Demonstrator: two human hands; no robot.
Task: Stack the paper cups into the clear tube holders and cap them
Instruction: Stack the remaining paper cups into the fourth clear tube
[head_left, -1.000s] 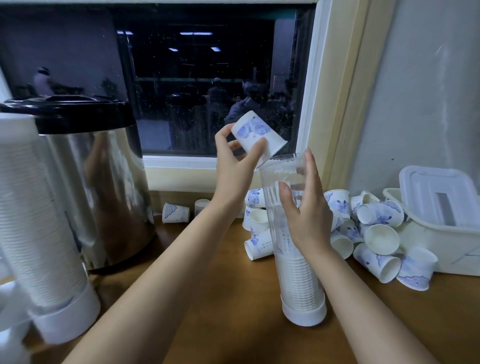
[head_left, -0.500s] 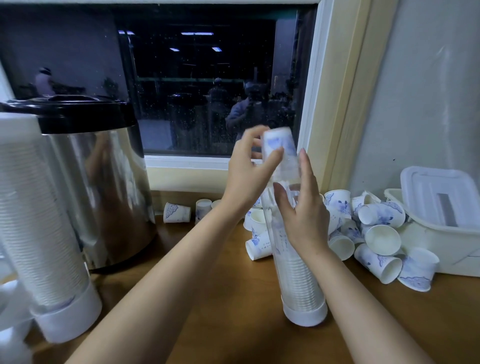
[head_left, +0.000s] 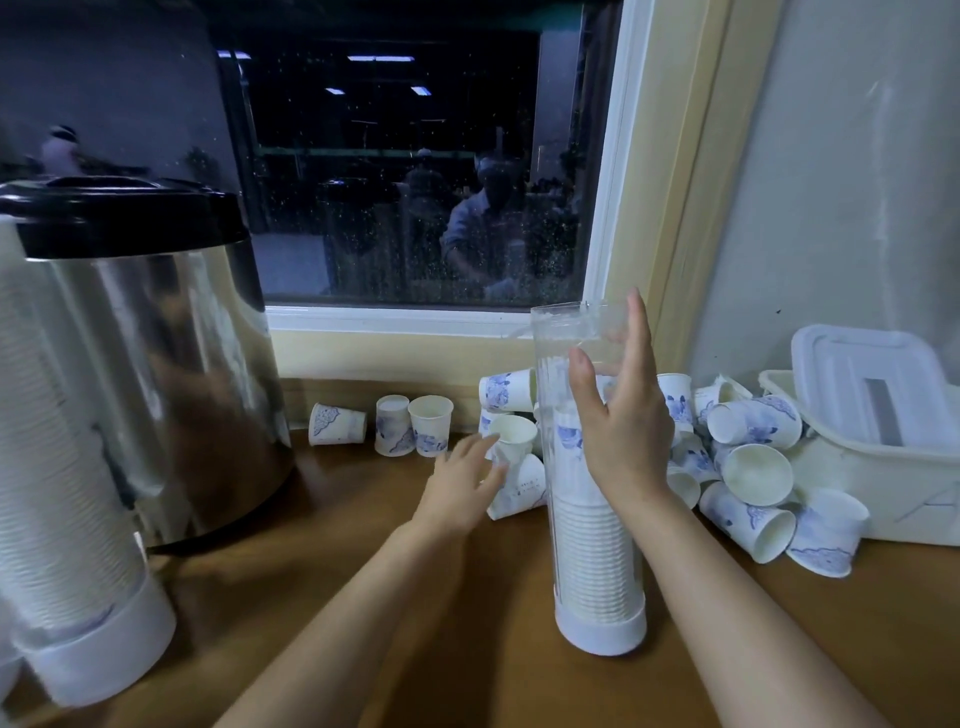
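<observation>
Currently the clear tube holder (head_left: 584, 525) stands upright on the wooden counter (head_left: 415, 639). Its long axis is vertical, with the open mouth at the top and the white base cap (head_left: 600, 631) seated on the wood. A stack of paper cups (head_left: 592, 561) fills the lower part of the tube, and a blue-printed cup at its top sits level with your palm.

Your right hand (head_left: 626, 441) grips the tube on its upper half. The thumb lies across the near wall and the fingers wrap round the far side, with one finger reaching up almost to the rim. The hold is well above the base cap, so most of the stacked cups lie below your grip.

Your left hand (head_left: 460, 486) is low and to the left of the tube, clear of it. It holds nothing, and its spread fingers are at a loose paper cup (head_left: 511, 439) lying on its side with its mouth towards you. Motion blur prevents confirming contact.

More cups lie in a heap (head_left: 753, 467) to the right of the tube, against a white plastic box (head_left: 883, 499). Three further cups (head_left: 392, 426) stand or lie under the window sill. A metal urn (head_left: 156, 364) stands at the left. In front of it is a second filled tube (head_left: 62, 519), tilted.
</observation>
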